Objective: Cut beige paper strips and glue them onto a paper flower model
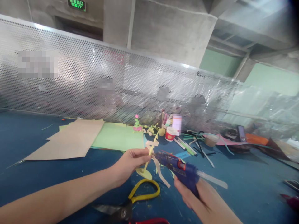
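Note:
My left hand (134, 161) pinches the thin stem of a yellow paper craft (147, 161) that has a round base (144, 174). A pale paper strip (161, 174) winds about the stem, its loose end hanging to the right. In my right hand (193, 196) is a blue glue gun (179, 169), a clear glue stick (213, 179) jutting from its back. The gun's nozzle points left, close to the stem; whether it touches, I cannot tell. Just below the craft lie scissors (126, 211) with a yellow handle loop and a red one, blades apart.
Brown paper sheets (70, 140) and green sheets (119, 137) lie at the back left. Behind the craft stand a small paper tree (136, 123) and a red cup (170, 134). Pipe cleaners (201, 144) are scattered rightward. A perforated metal screen (140, 81) borders the blue table (58, 177).

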Motion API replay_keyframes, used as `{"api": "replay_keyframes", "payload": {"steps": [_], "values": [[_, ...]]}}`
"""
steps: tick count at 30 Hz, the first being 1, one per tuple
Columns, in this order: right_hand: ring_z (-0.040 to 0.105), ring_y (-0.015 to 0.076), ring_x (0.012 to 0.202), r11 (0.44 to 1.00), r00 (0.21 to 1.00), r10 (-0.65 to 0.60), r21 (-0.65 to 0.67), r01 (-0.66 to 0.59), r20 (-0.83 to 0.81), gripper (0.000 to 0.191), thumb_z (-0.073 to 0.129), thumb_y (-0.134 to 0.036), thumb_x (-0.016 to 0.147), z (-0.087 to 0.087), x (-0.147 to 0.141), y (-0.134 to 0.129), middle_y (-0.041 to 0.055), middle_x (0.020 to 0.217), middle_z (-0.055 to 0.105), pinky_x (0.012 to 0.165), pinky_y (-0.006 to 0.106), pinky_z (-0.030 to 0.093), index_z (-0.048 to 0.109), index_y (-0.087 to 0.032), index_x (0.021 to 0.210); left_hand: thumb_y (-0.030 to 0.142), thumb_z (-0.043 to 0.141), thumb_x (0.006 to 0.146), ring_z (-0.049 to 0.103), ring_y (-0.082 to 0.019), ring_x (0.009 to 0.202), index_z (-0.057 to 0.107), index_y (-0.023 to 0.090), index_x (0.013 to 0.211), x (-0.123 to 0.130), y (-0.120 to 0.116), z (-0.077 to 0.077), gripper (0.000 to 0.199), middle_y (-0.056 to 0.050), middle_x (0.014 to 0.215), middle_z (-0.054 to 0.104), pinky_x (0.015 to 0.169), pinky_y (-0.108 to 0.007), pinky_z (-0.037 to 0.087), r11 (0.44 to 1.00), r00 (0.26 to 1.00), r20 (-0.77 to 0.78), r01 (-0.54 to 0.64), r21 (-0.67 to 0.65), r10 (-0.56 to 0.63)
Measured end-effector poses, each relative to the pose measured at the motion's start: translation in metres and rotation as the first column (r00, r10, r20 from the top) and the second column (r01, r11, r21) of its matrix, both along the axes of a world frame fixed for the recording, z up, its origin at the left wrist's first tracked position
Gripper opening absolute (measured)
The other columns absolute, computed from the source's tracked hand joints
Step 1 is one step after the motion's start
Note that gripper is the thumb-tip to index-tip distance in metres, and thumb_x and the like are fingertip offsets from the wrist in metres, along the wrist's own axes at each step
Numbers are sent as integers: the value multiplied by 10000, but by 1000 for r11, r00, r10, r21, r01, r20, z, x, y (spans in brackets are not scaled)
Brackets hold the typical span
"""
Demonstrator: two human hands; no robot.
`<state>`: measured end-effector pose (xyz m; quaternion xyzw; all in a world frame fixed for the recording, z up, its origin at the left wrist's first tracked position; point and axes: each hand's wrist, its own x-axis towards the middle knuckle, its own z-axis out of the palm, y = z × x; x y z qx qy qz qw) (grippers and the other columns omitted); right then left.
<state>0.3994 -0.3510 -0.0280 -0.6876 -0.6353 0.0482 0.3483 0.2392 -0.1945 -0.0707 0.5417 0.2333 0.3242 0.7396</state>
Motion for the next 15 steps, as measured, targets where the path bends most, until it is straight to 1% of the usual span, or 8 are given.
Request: {"api": "replay_keyframes", "payload": {"steps": [3, 5, 8, 9, 10, 12, 14, 15], "values": [[630, 163, 604, 991, 998, 14, -135, -22, -59, 378, 408, -479, 851, -3, 11, -5, 47, 743, 696, 581, 211, 518, 656, -203, 925, 302, 726, 680, 557, -78, 722, 725, 194, 874, 0, 2, -3, 222, -16, 826, 701, 668, -168, 401, 1000, 1000, -2, -8, -1, 8], [618, 161, 583, 986, 999, -28, -163, 21, -38, 398, 373, -483, 865, -4, 26, -5, 39, 704, 673, 560, 216, 507, 638, -198, 950, 310, 726, 679, 564, -91, 740, 722, 189, 893, -1, 4, -5, 246, -27, 839, 703, 682, -181, 407, 1000, 1000, -2, -11, -1, 11], [640, 214, 766, 989, 977, -115, -75, 131, 180, 397, 412, -508, 834, -13, 64, 5, 80, 878, 663, 682, 284, 511, 610, -203, 992, 312, 733, 667, 573, -110, 757, 721, 172, 894, -2, 6, -8, 267, -45, 862, 703, 703, -204, 414, 1000, 1000, -6, -28, 6, 28], [632, 242, 834, 986, 954, -154, -20, 164, 256, 412, 421, -518, 821, -21, 81, 10, 108, 944, 642, 739, 323, 503, 600, -189, 993, 312, 735, 664, 577, -117, 764, 720, 168, 896, -2, 7, -9, 274, -51, 877, 703, 713, -215, 417, 1000, 1000, -4, -30, 7, 30], [629, 260, 824, 980, 926, -192, 20, 196, 325, 435, 397, -529, 822, -31, 99, 16, 133, 925, 623, 747, 355, 500, 592, -161, 951, 312, 737, 661, 581, -123, 771, 719, 165, 896, -2, 7, -9, 278, -56, 888, 703, 722, -224, 419, 999, 1000, 0, -31, 8, 31], [622, 291, 724, 956, 850, -289, 80, 284, 439, 508, 331, -567, 816, -57, 134, 25, 158, 823, 591, 670, 405, 502, 585, -133, 877, 315, 743, 652, 584, -127, 764, 720, 165, 885, -2, 8, -11, 279, -55, 869, 705, 723, -233, 421, 999, 999, 4, -43, 10, 43], [596, 274, 615, 955, 805, -285, 82, 285, 521, 501, 285, -569, 823, -79, 162, 29, 133, 713, 567, 617, 410, 492, 576, -172, 728, 318, 747, 643, 580, -123, 742, 724, 166, 871, -2, 8, -12, 274, -45, 830, 705, 704, -230, 420, 998, 998, -1, -56, 12, 56], [588, 260, 584, 958, 803, -271, 68, 278, 530, 484, 298, -564, 819, -85, 170, 29, 116, 673, 562, 605, 400, 491, 570, -189, 680, 320, 747, 642, 577, -119, 731, 725, 168, 869, -2, 8, -13, 274, -41, 820, 705, 695, -227, 418, 998, 998, -3, -60, 12, 60]]}}
